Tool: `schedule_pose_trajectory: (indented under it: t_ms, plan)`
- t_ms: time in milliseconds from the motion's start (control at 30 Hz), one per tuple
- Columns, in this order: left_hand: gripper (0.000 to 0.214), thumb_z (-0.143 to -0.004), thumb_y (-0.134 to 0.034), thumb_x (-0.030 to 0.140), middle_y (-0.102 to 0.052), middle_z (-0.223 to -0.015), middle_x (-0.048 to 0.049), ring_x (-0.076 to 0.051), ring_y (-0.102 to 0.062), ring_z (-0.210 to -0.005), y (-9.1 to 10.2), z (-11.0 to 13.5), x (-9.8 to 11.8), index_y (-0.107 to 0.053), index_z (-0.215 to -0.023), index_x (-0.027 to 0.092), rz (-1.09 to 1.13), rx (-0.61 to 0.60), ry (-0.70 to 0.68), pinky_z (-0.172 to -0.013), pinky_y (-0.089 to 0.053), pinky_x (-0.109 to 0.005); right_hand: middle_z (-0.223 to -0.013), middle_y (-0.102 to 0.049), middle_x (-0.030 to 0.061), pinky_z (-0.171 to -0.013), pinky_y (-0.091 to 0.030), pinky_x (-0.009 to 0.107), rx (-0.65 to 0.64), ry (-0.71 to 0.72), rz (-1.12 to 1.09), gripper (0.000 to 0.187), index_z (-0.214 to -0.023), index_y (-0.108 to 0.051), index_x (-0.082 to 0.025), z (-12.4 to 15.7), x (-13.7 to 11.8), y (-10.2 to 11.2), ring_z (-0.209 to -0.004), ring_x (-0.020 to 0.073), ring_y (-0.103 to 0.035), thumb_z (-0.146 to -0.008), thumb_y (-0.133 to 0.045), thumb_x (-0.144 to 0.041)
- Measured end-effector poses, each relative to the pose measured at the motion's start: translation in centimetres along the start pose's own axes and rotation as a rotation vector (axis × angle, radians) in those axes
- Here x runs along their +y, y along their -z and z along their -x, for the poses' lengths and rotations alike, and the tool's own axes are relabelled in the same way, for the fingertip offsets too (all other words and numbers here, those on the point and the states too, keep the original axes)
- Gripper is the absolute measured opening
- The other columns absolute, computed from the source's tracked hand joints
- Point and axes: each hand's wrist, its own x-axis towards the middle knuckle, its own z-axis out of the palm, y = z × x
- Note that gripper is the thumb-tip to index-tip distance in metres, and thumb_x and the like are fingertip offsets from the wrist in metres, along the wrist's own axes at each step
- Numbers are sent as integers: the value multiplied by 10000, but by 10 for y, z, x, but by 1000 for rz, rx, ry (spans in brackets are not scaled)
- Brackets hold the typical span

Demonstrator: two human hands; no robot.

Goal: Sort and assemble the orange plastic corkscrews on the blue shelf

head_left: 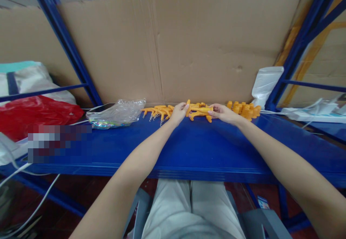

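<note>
My left hand (178, 113) is closed, with thumb and fingers pinching a small orange piece (188, 106) that points upward. To its right, my right hand (221, 112) has its fingertips closed on the end of another elongated orange piece (204, 110). Several more orange pieces lie under and between the hands, so the exact shapes are hard to make out. Left of my left hand is a pile of curved orange pieces (159, 109) with thin metal chains hanging from them. Beyond my right hand, stubby orange pieces (244, 109) are grouped together.
A clear plastic bag (119, 111) with colourful contents lies on the blue shelf (200, 149). Cardboard (216, 44) forms the back wall. A white pouch (267, 84) leans by the right post, near a power strip (310, 113). A red bag (40, 115) sits at left.
</note>
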Motion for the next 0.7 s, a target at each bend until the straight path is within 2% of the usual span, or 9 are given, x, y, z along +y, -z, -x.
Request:
schedule_pose_trajectory:
  t_ms: [200, 433, 700]
  plan:
    - [172, -909, -553, 213, -622, -590, 23, -85, -596, -478, 5, 2, 4, -520, -750, 156, 41, 22, 97, -528, -466, -189, -882, -671, 87, -691, -524, 348, 101, 223, 398, 283, -1044, -552, -185, 0, -1, -4, -776, 211, -634, -840, -551, -381]
    - [169, -910, -563, 267, -649, -606, 1, -107, -622, -472, 3, 6, 10, -537, -783, 159, 87, 11, 187, -477, -412, -186, -987, -658, 122, -758, -475, 376, 163, 435, 672, 311, -1137, -555, -172, 2, -8, 5, -845, 243, -624, -868, -494, -315]
    - [196, -942, -482, 221, -645, -594, -8, -100, -603, -444, 0, 7, 12, -523, -763, 153, 199, 4, 244, -449, -405, -185, -1162, -636, 152, -814, -391, 386, 215, 493, 961, 304, -1184, -534, -184, 11, -25, 8, -1045, 284, -573, -917, -418, -269]
